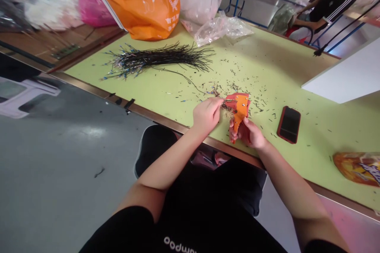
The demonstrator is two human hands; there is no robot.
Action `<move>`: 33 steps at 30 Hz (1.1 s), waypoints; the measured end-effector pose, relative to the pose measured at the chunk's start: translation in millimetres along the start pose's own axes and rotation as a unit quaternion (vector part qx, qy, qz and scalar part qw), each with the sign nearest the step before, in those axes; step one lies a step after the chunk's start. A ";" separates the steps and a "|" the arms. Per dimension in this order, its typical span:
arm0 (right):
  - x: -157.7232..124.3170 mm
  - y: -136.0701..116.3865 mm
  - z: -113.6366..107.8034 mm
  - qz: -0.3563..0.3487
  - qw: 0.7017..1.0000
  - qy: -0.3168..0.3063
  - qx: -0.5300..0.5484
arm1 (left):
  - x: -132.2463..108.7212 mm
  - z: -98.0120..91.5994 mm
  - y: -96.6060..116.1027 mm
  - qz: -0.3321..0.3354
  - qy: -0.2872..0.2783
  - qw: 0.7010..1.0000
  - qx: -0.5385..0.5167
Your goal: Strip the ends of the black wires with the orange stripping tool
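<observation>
My right hand (248,132) is wrapped round the handles of an orange wire-stripping tool (239,110), held upright over the green table (166,91) near its front edge. My left hand (207,114) is pinched on a thin dark wire (225,102) whose end lies at the tool's jaws. A bundle of black wires with stripped, coloured ends (154,59) lies farther back on the left. Small cut bits of insulation (255,99) are scattered around the tool.
A dark phone in a red case (289,124) lies right of my hands. A snack bag (358,168) sits at the right edge. An orange plastic bag (145,4) and clear bags (219,27) stand at the back. Another person (326,8) sits at far right.
</observation>
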State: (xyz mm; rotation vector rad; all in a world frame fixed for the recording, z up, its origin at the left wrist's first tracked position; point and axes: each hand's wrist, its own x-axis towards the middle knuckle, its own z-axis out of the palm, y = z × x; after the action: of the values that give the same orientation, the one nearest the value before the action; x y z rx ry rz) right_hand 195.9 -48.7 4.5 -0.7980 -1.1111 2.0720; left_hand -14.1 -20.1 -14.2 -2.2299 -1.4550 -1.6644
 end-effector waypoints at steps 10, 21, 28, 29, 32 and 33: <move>0.2 0.9 -0.9 0.002 1.000 -0.003 0.001 | 1.5 -1.1 3.7 -0.040 0.024 0.999 -0.023; 0.0 -3.6 1.3 -0.005 0.999 -0.024 0.030 | -0.3 -0.1 9.1 -0.130 0.014 0.987 -0.096; 0.8 -0.3 -2.9 0.002 1.000 -0.014 0.009 | 0.9 1.1 4.2 -0.027 0.005 1.000 -0.004; 0.6 -0.7 -3.2 0.001 1.000 -0.012 0.009 | 1.0 1.2 3.5 -0.015 0.009 1.000 0.005; -0.2 -3.4 -3.3 0.006 1.000 -0.008 0.010 | 0.3 1.3 1.7 0.003 0.011 1.000 0.024; -0.4 -4.3 -3.2 0.010 1.000 -0.008 0.008 | -0.2 1.3 1.2 0.005 0.008 1.000 0.027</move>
State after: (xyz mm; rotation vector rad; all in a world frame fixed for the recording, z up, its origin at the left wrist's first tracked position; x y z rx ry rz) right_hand 199.7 -45.7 6.9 -0.7889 -1.0979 2.1048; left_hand -12.4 -20.2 -14.4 -2.1878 -1.4643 -1.6144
